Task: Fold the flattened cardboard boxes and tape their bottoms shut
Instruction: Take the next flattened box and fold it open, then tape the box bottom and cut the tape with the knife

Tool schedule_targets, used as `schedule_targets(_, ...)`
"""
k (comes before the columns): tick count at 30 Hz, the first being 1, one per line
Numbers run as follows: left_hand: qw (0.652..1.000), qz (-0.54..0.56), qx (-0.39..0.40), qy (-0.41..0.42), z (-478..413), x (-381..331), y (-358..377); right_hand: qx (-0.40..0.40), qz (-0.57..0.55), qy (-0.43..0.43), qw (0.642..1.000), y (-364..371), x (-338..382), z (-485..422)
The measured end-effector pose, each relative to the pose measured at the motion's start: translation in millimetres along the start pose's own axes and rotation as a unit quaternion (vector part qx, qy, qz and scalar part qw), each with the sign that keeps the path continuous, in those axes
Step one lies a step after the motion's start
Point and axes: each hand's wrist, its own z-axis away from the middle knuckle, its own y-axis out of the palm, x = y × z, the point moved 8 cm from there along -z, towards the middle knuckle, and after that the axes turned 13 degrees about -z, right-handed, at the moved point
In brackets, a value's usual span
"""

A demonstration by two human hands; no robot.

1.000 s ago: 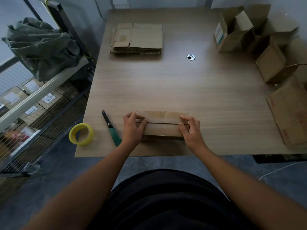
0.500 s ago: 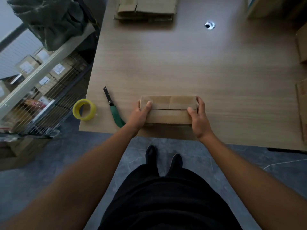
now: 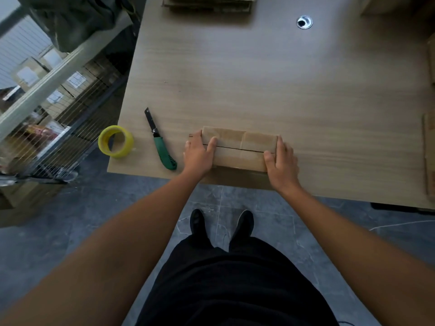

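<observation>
Box (image 3: 237, 149) of brown cardboard on the desk (image 3: 282, 90), close to the near edge, flaps folded shut on top, dark seam along the middle. Against one second ago: no longer pressed from above by fingers laid across the flaps, now clasped at both short ends, much as half a second back. Same spot on the desk beside the knife (image 3: 160, 142), yet framed differently: view tipped farther down, black shoes (image 3: 197, 222) on the grey floor now in sight, assembled boxes at the far right gone from view, only the near edge of the flat stack (image 3: 209, 5) left at the top. Left grip (image 3: 197, 156) holding the left end of the box, thumb up on the top flap right at the seam, fingers reaching along the end wall beside a small flap sticking out. Right grip (image 3: 281, 161) holding the right end, thumb lying on the top near the front corner, fingers running up along the end wall. Both forearms bare, stretched forward and inward from the lower corners. Knife green-handled, just left of the left grip and not touching it, blade out and pointing away. Farther left, yellow tape roll (image 3: 115, 141) on the desk near the corner, untouched. Round cable hole (image 3: 304, 22) far back on the desk. Wire shelf rack (image 3: 58, 74) with labelled cartons off the left side.
</observation>
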Motion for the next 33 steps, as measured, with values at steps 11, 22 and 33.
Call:
schedule_targets(11,0.993,0.021,0.108,0.043,-9,-4,-14,0.095,0.285,-0.074,0.951,85,82,8)
schedule_targets(22,0.967,-0.242,-0.055,0.061,-34,193,-169,0.082,0.307,-0.048,0.947,112,107,-9)
schedule_targets(33,0.900,-0.357,-0.124,0.218,-19,166,-181,0.098,0.275,-0.035,0.956,109,111,-12)
